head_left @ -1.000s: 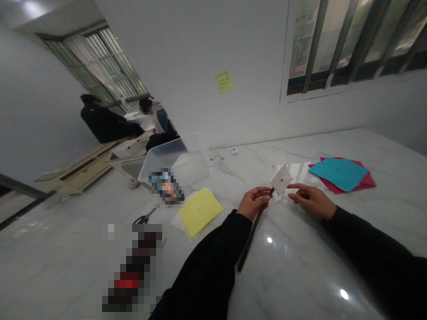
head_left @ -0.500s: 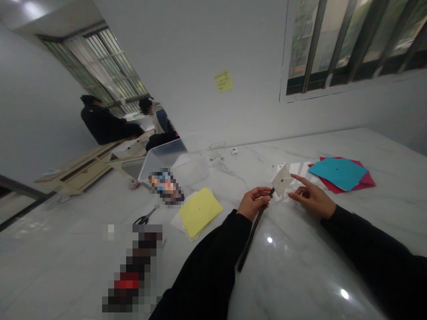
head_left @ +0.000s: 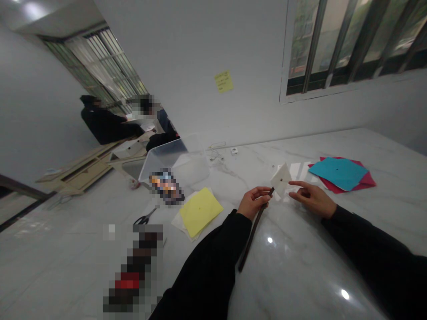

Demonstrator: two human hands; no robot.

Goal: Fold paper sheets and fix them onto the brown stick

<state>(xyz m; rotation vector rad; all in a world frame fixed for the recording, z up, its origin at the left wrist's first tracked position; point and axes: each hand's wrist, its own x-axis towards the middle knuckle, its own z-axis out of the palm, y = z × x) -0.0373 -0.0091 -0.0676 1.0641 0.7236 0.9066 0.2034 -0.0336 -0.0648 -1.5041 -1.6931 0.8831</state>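
At the far end of a dark stick [head_left: 254,231] pinched in the left hand [head_left: 251,203], the white paper [head_left: 280,178] could crease if the empty, pointing right hand [head_left: 313,198] pushes its edge too hard.

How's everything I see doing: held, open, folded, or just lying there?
Left hand: closed, gripping.
Dark brown stick: held aslant.
White paper: folded, at stick's tip.
Right hand: index finger outstretched.
Yellow paper: lying over white sheets.
Blue paper: lying atop red paper.
Scissors: lying flat, blades unclear.
Plastic bin: uncovered.
Sticky note: stuck on wall.
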